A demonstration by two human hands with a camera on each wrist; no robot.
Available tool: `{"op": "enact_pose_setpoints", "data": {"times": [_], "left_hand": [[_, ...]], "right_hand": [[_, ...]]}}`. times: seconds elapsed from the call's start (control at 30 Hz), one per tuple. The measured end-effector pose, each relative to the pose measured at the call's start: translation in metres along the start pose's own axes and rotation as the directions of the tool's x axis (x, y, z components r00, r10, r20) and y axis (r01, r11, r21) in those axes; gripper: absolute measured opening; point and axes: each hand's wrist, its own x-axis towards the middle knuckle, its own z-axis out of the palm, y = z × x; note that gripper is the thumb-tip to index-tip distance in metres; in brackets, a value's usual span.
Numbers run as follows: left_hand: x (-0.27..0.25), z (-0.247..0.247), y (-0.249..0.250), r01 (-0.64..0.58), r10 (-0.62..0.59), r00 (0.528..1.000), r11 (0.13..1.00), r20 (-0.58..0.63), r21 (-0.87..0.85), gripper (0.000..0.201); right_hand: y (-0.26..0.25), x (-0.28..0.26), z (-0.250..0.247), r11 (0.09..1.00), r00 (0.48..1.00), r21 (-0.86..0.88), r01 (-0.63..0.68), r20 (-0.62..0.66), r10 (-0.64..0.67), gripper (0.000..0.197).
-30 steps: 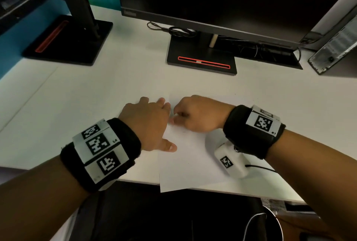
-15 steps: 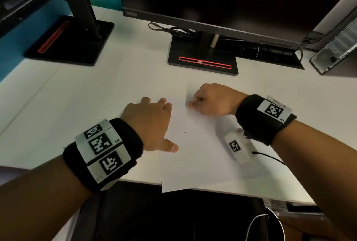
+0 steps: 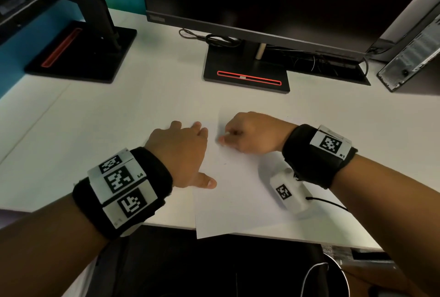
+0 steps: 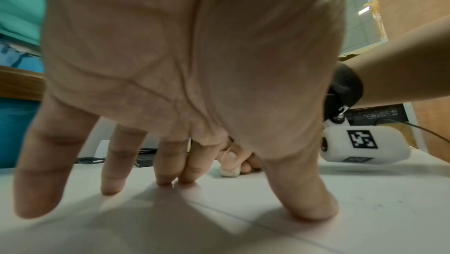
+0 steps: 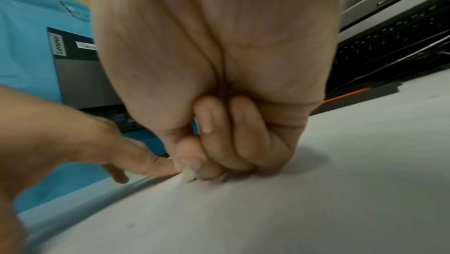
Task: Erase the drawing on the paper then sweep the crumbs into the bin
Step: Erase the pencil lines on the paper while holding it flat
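From the head view, the left hand (image 3: 178, 153) lies flat with fingers straight and spread, thumb (image 3: 204, 181) out to the side, pressing the left edge of the white paper (image 3: 238, 196) onto the white desk (image 3: 107, 134). The paper's near corner overhangs the desk edge. The right hand (image 3: 252, 133) is curled into a loose fist on the upper part of the paper; only a pale sliver of the eraser (image 3: 226, 133) shows at its fingertips. A few faint specks dot the paper; any drawing is too faint to make out. A monitor stand (image 3: 246, 75) sits well behind the hands. The rim of a bin (image 3: 342, 277) shows below the desk edge, cut off by the frame.

The left wrist view shows the left hand's fingers (image 4: 168, 164) straight, tips down on the surface, thumb on the paper. Beyond them, the eraser (image 4: 228, 173) appears as a small whitish block pinched by the other hand's thumb, its end on the paper.

In the right wrist view, the right hand's fingers (image 5: 219, 139) are curled tight, thumb and forefinger pinching the eraser (image 5: 188, 176), mostly hidden, its tip touching the paper (image 5: 292, 210). The left hand's forefinger (image 5: 146, 164) lies just beside it.
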Motion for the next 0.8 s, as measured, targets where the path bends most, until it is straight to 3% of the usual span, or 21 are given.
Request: {"op": "enact_pose_setpoints", "data": {"times": [0.17,0.27,0.43,0.57,0.63,0.73,0.8], "left_hand": [[-0.001,-0.001,0.001,0.001,-0.001,1.000,1.000,0.005,-0.006,0.114],[0.000,-0.002,0.001,0.004,-0.004,1.000,1.000,0.008,-0.010,0.113],[0.000,-0.001,0.001,-0.001,0.001,1.000,1.000,0.007,-0.008,0.115],[0.000,-0.001,0.001,0.000,0.000,1.000,1.000,0.002,-0.017,0.114],[0.000,-0.001,0.000,0.000,0.000,1.000,1.000,0.003,-0.018,0.114],[0.000,0.000,0.000,-0.008,0.008,1.000,1.000,-0.003,-0.016,0.114],[0.000,0.001,-0.001,-0.006,0.006,1.000,1.000,-0.008,-0.022,0.113]], "right_hand": [[0.004,0.006,-0.011,0.997,0.995,0.010,-0.075,-0.068,0.076,0.050],[-0.003,0.003,-0.002,1.000,1.000,-0.012,-0.006,0.001,0.006,0.050],[0.006,0.006,-0.013,0.990,0.994,0.085,-0.110,0.016,0.109,0.051],[-0.003,0.004,-0.005,0.999,0.997,0.029,-0.038,0.061,0.036,0.052],[-0.001,0.003,-0.008,0.996,0.993,0.063,-0.070,0.102,0.064,0.051],[0.006,0.006,-0.017,0.987,0.988,0.083,-0.141,0.070,0.135,0.049],[0.003,0.006,-0.014,0.993,0.993,0.037,-0.110,0.057,0.108,0.050]]}}
